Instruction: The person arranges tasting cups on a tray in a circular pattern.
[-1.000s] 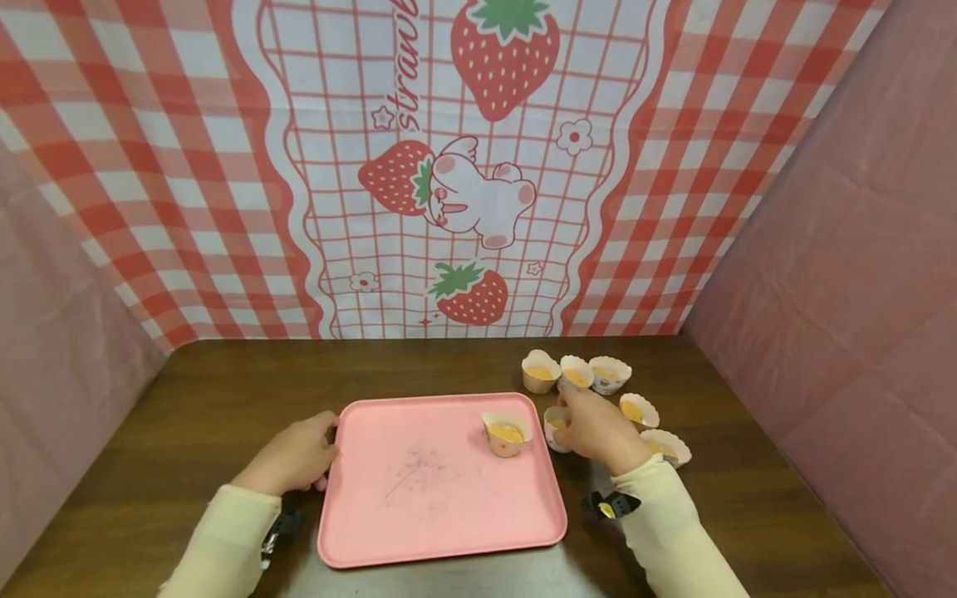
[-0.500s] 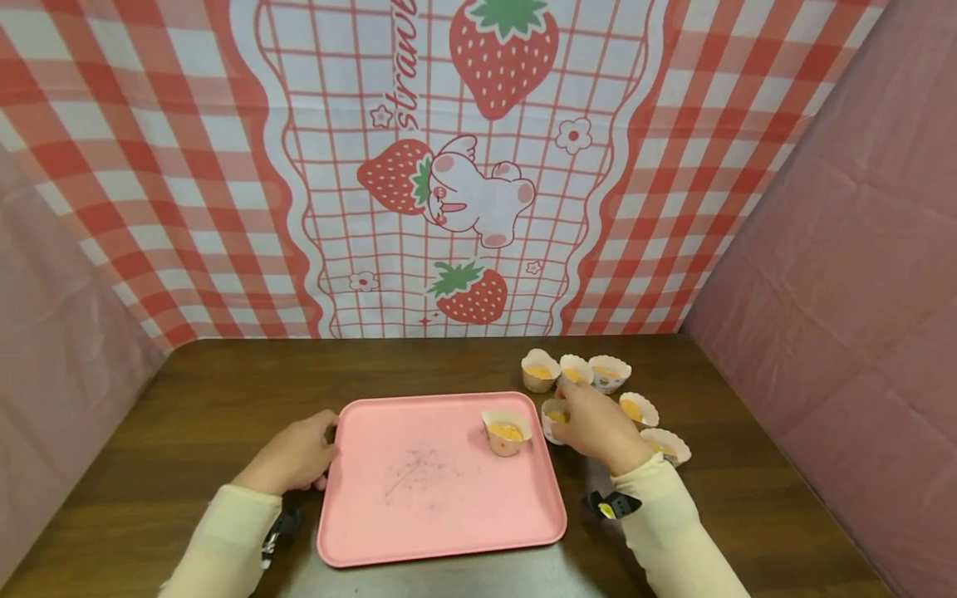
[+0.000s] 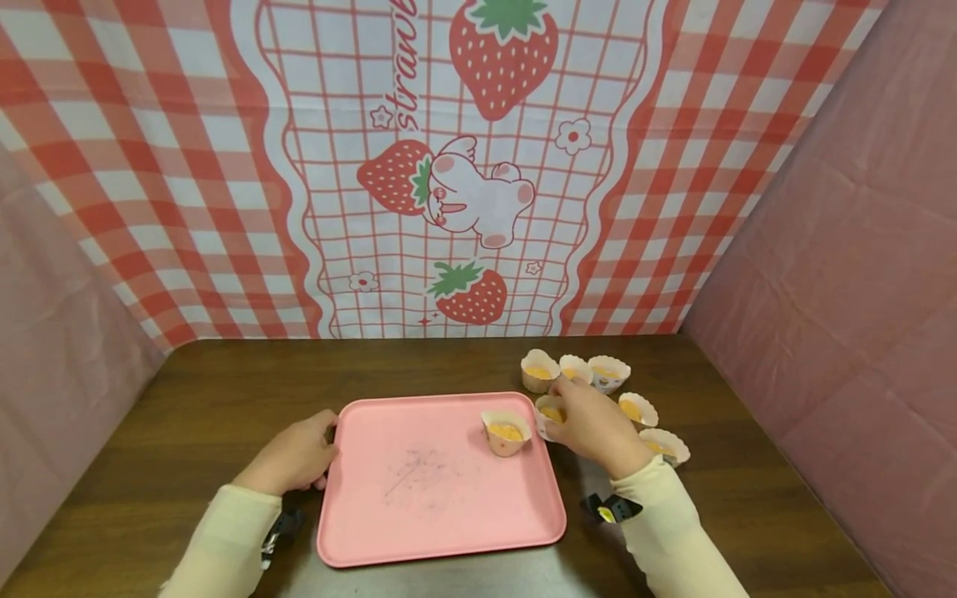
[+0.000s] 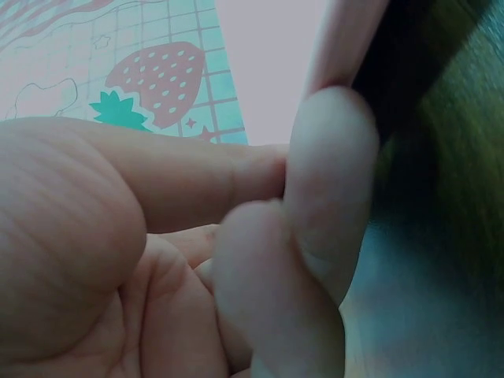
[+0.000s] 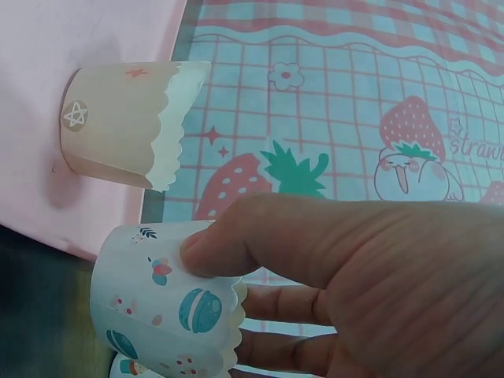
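Along the left side of the pink tray, my left hand pinches the rim. The left wrist view shows thumb and fingers meeting at that edge. My right hand grips a white paper baking cup by its side wall, beside the tray's right rim. Yellow filling shows inside it, and macaron prints mark its outside in the right wrist view. A beige baking cup with yellow filling stands upright on the tray's right part. Fingers on the far side of the held cup are partly hidden.
Several more filled baking cups stand right of the tray: a beige one and a white one at the back, others beside and behind my right hand. A strawberry-print cloth hangs behind the dark wooden table.
My right hand has shifted the white baking cup left and slightly away, up to the tray's right rim, and it appears raised. The left hand and tray have stayed put.
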